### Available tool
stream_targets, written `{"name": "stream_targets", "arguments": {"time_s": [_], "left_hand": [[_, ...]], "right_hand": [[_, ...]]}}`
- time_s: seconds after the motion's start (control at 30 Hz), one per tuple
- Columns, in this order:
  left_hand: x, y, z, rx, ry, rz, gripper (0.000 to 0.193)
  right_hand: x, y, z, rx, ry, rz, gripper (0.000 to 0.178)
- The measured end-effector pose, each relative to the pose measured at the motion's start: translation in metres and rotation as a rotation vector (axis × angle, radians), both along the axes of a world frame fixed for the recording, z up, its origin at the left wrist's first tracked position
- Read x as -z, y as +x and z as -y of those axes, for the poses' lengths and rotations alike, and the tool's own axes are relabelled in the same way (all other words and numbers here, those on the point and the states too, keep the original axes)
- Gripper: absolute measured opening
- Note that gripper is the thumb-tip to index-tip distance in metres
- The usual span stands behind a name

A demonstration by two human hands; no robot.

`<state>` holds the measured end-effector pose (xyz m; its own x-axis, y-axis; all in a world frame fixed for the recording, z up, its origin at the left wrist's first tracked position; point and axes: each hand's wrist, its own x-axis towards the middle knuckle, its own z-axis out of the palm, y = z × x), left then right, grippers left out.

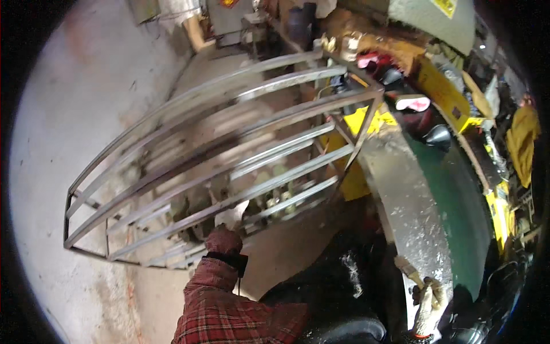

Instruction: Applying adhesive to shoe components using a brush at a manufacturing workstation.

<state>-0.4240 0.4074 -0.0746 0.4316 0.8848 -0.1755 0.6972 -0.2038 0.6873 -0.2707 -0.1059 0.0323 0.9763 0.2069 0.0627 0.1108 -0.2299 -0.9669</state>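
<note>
My right hand [429,304], in a pale work glove, is closed around the handle of a paintbrush [408,268]. Its bristles point up and left over a grey, white-spattered bench top [401,195]. My left arm, in a red plaid sleeve with a black band at the wrist, reaches forward to a metal frame of long parallel bars [229,140]. At its end my left hand [232,217] shows as a pale, blurred shape among the lower bars. Whether its fingers grip a bar cannot be made out. The frame stands tilted, its right end close to the bench.
Along the right lie a dark green surface [452,212], a yellow box [438,86], a yellow cloth [369,120] and several pink and dark items. A blue drum [299,28] stands far back. A pale wall [63,143] rises at left.
</note>
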Motion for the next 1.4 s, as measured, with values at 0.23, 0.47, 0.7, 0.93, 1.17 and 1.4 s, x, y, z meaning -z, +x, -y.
{"name": "stream_targets", "arguments": {"time_s": [0.23,0.47,0.7,0.93,1.17,1.4], "left_hand": [[0.045,-0.03,0.013,0.3,-0.862,0.779,0.047],[0.011,0.026,0.158,0.466,-1.373,0.531,0.042],[-0.122,0.13,0.277,0.892,-1.593,0.547,0.047],[-0.058,0.151,0.342,0.907,-1.859,0.348,0.041],[-0.018,0.112,0.304,0.816,-2.229,0.078,0.055],[0.02,0.133,0.304,0.281,-2.79,0.152,0.05]], "right_hand": [[-0.002,-0.027,0.03,0.181,-0.066,0.003,0.027],[-0.032,-0.036,0.066,0.31,-0.055,0.17,0.025],[-0.092,-0.119,0.222,1.047,-0.999,0.739,0.03],[-0.06,-0.165,0.346,1.132,-0.594,0.018,0.031],[-0.034,-0.241,0.359,1.325,-0.518,0.042,0.039],[-0.046,-0.136,0.179,0.941,-0.25,0.352,0.018]]}}
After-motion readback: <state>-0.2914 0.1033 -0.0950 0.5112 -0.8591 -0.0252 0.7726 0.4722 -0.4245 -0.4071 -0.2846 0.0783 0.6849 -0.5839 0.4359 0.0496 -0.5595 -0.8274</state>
